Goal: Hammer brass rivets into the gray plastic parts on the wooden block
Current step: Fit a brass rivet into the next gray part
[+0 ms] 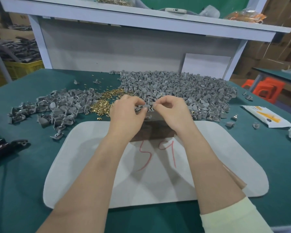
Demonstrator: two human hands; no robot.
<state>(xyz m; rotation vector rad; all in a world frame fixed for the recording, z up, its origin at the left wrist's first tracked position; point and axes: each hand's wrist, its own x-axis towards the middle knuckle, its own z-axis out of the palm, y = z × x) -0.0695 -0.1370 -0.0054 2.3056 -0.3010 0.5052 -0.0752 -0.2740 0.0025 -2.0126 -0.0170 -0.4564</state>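
Green-matted desk (32, 165) under a white shelf (141, 15); cartons and a yellow crate behind. On the mat, a white pad (91, 165) marked in red, with the wooden block (156, 132) at its far edge, mostly hidden under the wrists. Beyond the block, a large heap of gray parts (183, 86), a smaller heap (57, 106) to the left, loose brass rivets (104, 103) between.

Left hand (126, 113): grip narrow, thumb and curled fingers pinching one gray plastic part (145, 107) just over the block's far edge. Right hand (171, 110): grip likewise pinched tight at that part's right end; rivet between the fingertips or not, too small to tell.

Judged step: seating a rivet in the part ahead of hammering. To do well:
- line the shank square with the hole and push fully home
- then lay the part flat on the block, head up, clear of spill from the heap
- keep the pinch light to avoid tilting the rivet

No hammer identifiable; dark tool (5, 145) at the left desk edge, kind unclear.
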